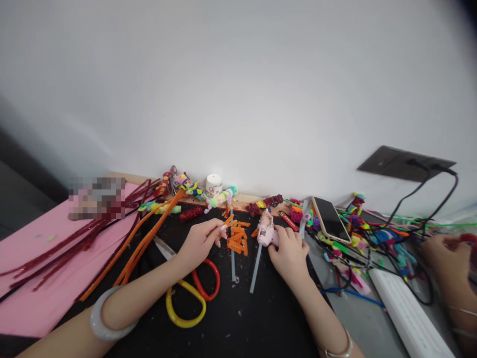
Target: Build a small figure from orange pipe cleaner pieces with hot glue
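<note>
- One glue gun (265, 232) for you, over the black mat (261, 323) in front of your body; your right grip (291, 252) is wrapped round its handle.
- One small orange strip (228, 222) pinched between thumb and finger of your left grip (203, 238), just above the pile.
- One pile of orange pieces (237, 241), more than ten, overlapping too much to count exactly; it lies between your two grips.
- The gun's long axis runs from you toward the wall (238, 99): far end toward the wall, handle out to your right, a glue stick (255, 273) trailing back toward you and slightly left.
- A second stick (233, 268) lies near the pile, roughly lengthwise to you.
- One pair of scissors (185, 306), one loop yellow, one red; your left forearm crosses over it.
- Several long orange stems (122, 261) and a bunch of red stems (70, 248) to your left, the red ones on a pink sheet (26, 293).
- On your right: one phone (331, 219), one power strip (408, 313) on the grey desk (357, 323), tangled cables (395, 209), and another person's hand (445, 256).
</note>
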A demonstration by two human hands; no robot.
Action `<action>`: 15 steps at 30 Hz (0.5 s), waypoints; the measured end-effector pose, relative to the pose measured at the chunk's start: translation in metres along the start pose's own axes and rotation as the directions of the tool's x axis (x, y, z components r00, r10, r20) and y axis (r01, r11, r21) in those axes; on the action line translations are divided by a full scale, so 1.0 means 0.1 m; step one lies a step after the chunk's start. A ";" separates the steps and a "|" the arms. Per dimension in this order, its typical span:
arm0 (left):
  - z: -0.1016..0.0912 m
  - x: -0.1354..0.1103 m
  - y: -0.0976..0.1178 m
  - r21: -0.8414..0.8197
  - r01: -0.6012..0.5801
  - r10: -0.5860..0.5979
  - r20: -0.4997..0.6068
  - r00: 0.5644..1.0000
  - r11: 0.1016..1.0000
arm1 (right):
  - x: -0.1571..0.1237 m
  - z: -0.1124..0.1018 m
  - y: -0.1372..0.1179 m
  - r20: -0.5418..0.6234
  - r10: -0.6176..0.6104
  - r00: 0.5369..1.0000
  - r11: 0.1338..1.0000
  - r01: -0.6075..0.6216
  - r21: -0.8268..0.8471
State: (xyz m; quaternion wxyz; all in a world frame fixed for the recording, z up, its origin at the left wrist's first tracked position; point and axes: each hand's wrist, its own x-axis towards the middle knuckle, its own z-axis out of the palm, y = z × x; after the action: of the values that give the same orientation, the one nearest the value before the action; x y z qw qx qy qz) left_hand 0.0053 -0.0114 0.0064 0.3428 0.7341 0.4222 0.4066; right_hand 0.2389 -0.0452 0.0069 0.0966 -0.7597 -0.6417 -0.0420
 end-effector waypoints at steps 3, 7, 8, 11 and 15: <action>0.00 -0.01 0.00 -0.011 0.001 -0.001 0.003 1.000 1.000 | 0.01 0.00 0.02 0.009 0.010 1.000 0.995 -0.011 0.094; -0.01 -0.01 0.01 -0.057 0.008 -0.008 0.007 1.000 0.998 | 0.03 -0.01 0.03 -0.049 -0.089 0.995 0.927 0.100 0.362; -0.01 -0.01 0.01 -0.081 0.017 -0.017 0.008 1.000 0.997 | 0.03 -0.01 0.02 -0.078 -0.132 0.988 0.883 0.153 0.444; 0.01 0.00 0.02 -0.236 0.081 -0.080 0.013 0.997 0.968 | 0.02 -0.02 0.00 -0.122 -0.222 0.967 0.691 0.244 0.681; 0.07 0.00 0.02 -0.593 0.303 -0.248 0.175 0.953 0.746 | 0.00 -0.01 -0.03 -0.065 -0.251 0.966 0.456 0.177 0.872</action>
State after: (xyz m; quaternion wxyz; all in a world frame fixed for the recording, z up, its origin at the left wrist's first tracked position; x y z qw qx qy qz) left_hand 0.0121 -0.0128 0.0050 0.6360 0.5291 0.3560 0.4345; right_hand 0.2359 -0.0455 0.0083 0.4383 -0.5195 -0.6673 0.3045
